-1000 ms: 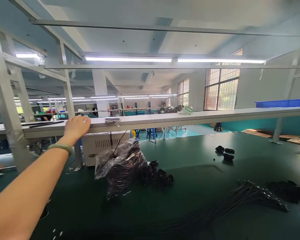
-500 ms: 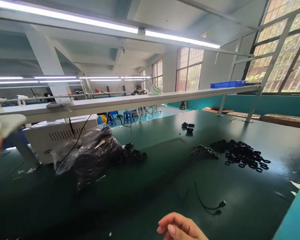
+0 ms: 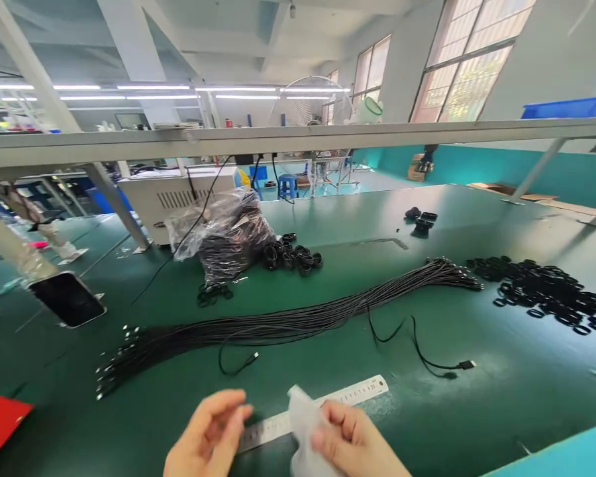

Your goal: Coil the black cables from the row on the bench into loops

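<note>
My right hand [image 3: 355, 437] pinches a crumpled, thin white sheet [image 3: 305, 427] that hangs down past the frame's lower edge; whether it is paper or plastic I cannot tell. Just left of it is my left hand [image 3: 211, 430], its fingers curled and apart with nothing visible between them. Beneath both hands a steel ruler [image 3: 350, 395] lies slanted on the green table, partly covered by the sheet. Beyond it stretches a long bundle of black cables [image 3: 298, 321] with metal-tipped ends. One loose cable plug [image 3: 467, 365] rests to the right.
A pile of black rings [image 3: 551, 295] lies at the right. Farther back are a clear plastic bag [image 3: 233, 238] with dark contents and several black coils [image 3: 293, 257]. A phone [image 3: 69, 299] leans at the left, near a red object [image 3: 2, 427]. A shelf rail [image 3: 278, 140] crosses above.
The view has tilted down and turned, bringing the ruler and the whole cable bundle into sight. My left hand has come in from the far left; the white sheet is now in my right hand.
</note>
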Motion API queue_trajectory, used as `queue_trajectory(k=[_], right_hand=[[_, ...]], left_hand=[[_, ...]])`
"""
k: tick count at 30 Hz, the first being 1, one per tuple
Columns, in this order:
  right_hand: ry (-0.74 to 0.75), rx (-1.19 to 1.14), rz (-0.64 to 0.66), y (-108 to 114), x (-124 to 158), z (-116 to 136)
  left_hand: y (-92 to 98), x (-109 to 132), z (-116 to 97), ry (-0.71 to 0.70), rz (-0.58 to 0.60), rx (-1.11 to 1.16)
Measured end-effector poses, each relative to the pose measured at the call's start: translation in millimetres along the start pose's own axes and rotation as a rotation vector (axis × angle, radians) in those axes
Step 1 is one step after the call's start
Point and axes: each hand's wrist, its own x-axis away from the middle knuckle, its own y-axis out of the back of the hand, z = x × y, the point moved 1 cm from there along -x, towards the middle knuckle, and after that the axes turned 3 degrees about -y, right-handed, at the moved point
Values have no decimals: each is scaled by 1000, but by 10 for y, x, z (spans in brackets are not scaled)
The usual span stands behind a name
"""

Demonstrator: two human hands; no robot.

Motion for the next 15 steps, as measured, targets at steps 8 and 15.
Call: queue_trajectory(k=[8, 15], right_hand=[[65, -399, -400, 58, 198, 178], [48, -366, -273, -47, 367, 308]], left_hand=[[221, -711, 50, 95, 69, -301], [133, -347, -224, 306, 188, 214]])
